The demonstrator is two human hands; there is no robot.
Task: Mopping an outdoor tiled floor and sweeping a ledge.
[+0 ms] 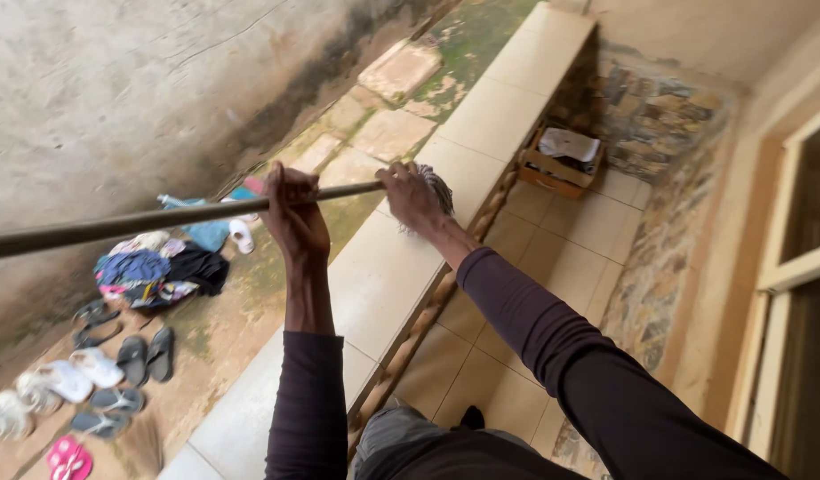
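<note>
Gripping the long wooden pole (161, 216), I am holding it almost level in front of me, its length running from far off at my left across to the stringy mop head (435, 188) at my right. My left hand (294, 213) is closing around the shaft mid-way; my right hand (412, 197) is clasping it just beside the mop head, above the tiled ledge (383, 276).

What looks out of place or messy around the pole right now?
Clothes lie heaped on the ground below the wall, with shoes scattered beside them. Both hands, left hand and right hand, grip the pole.
</note>
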